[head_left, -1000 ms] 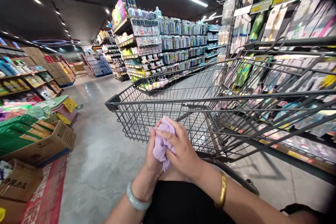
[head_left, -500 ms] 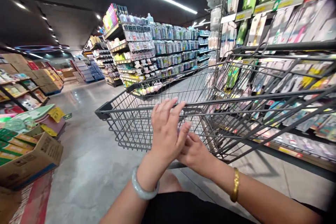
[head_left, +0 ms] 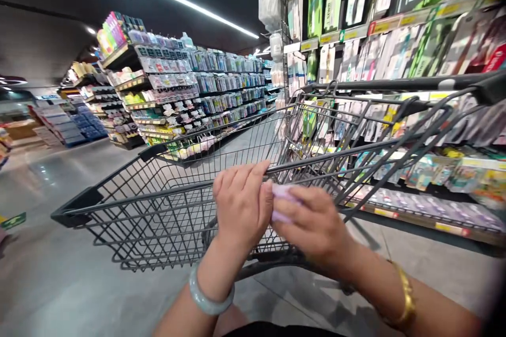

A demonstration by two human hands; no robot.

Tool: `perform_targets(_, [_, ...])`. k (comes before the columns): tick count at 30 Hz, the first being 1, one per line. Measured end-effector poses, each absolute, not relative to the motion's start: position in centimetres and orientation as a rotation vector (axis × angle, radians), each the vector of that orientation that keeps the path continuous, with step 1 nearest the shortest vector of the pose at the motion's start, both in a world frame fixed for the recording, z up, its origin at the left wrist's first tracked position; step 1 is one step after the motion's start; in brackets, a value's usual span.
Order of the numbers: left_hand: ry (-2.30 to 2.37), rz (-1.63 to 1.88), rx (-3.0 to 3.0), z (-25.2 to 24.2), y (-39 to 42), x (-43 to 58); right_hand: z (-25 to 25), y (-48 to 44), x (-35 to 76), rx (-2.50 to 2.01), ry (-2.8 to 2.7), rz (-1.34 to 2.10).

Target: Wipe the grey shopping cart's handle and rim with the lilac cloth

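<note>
My left hand (head_left: 241, 202), below a pale jade-like bangle, is closed over the near top rim of a dark wire shopping cart (head_left: 158, 205). Beside it, my right hand (head_left: 312, 224) pinches a soft, light purple thing (head_left: 281, 202) that bulges between its fingers. Whether it is a cloth or a sponge I cannot tell, as the fingers cover much of it. It sits against the cart's rim, close to my left thumb. A gold bracelet (head_left: 405, 295) circles my right wrist.
On the right, a shelf rack (head_left: 411, 26) of hanging packaged goods stands right behind the cart. Another stocked shelf (head_left: 166, 79) stands across the aisle. The cart's handle (head_left: 435, 83) lies to the right. Grey floor (head_left: 59, 263) stretches left.
My left hand has gone from raised, spread fingers to closing on the rim. My right hand, earlier tucked behind it, has moved right, showing the purple thing. The view has turned right.
</note>
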State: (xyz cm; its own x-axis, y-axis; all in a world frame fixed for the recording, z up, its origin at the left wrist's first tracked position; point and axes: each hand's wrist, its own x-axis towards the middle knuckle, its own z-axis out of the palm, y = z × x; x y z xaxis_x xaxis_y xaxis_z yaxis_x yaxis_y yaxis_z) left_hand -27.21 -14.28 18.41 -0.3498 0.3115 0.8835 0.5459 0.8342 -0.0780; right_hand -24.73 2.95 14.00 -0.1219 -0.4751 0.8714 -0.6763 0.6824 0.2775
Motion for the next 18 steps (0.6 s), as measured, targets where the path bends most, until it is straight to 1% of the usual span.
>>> perform_targets(2, [-1.91, -0.246, -0.606, 18.0, -14.1, -27.8, 16.6, 4.7, -24.5, 0.748, -1.712, 0.301])
perform_targets(4, [-1.855, -0.196, -0.564, 17.6, -13.9, -28.3, 17.5, 5.5, -24.6, 0.626, -1.67, 0.343])
perform_targets(6, [-1.823, -0.19, -0.539, 17.4, -13.7, -28.8, 16.1, 5.1, -24.9, 0.626, -1.662, 0.298])
perform_targets(9, [-1.823, -0.218, -0.509, 17.9, -13.5, -28.6, 12.9, 4.0, -25.0, 0.801, -1.78, 0.141])
perform_targets(11, [-1.866, -0.222, -0.496, 19.1, -13.3, -27.9, 12.4, 4.2, -24.8, 0.864, -1.83, 0.137])
perform_targets(14, [-1.887, -0.232, -0.547, 21.8, -11.7, -26.5, 15.4, 6.4, -24.3, 0.739, -1.735, 0.299])
perform_targets(16, [-1.87, -0.308, -0.668, 23.7, -9.8, -26.1, 18.1, 7.9, -24.2, 0.589, -1.705, 0.375])
perform_targets(18, [-1.908, -0.399, -0.789, 25.1, -7.6, -26.4, 19.4, 8.4, -24.5, 0.496, -1.714, 0.4])
